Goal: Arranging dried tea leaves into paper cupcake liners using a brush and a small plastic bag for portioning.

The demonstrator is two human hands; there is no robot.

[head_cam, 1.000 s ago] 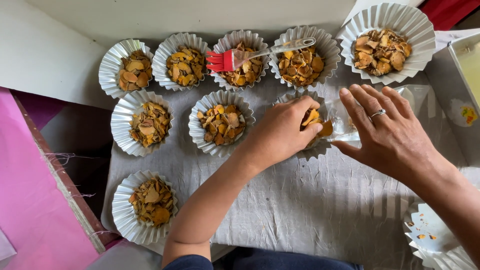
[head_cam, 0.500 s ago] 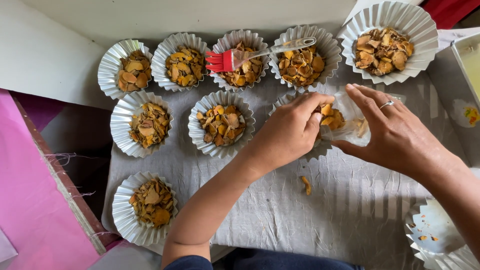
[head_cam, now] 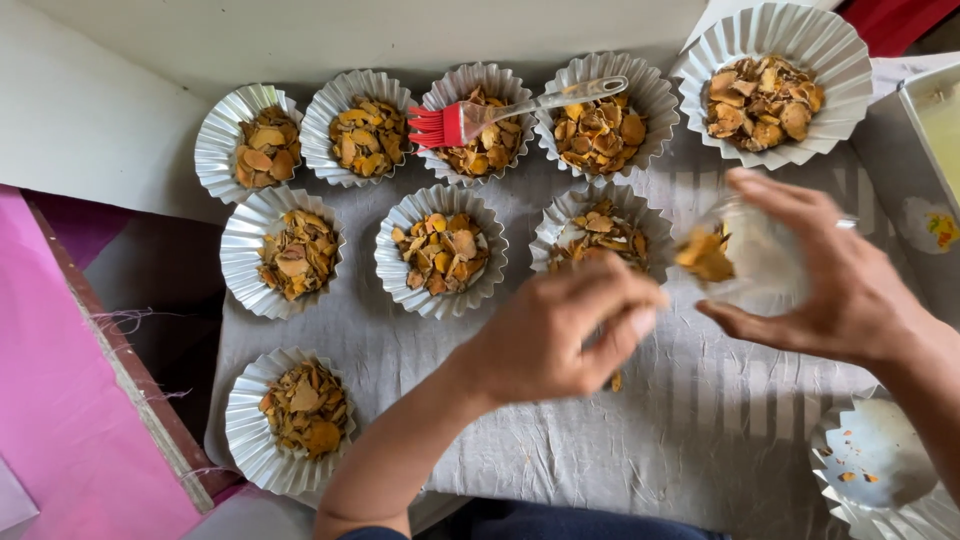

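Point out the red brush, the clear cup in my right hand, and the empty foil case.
red silicone brush (head_cam: 441, 125), head view, bristles.
clear cup (head_cam: 768, 258), head view, side wall.
empty foil case (head_cam: 880, 462), head view, inner base.

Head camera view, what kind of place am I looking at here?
Likely a home or small food-prep table: fluted foil cups filled with orange-brown chips sit on a grey cloth, with a red pastry brush lying across two cups.
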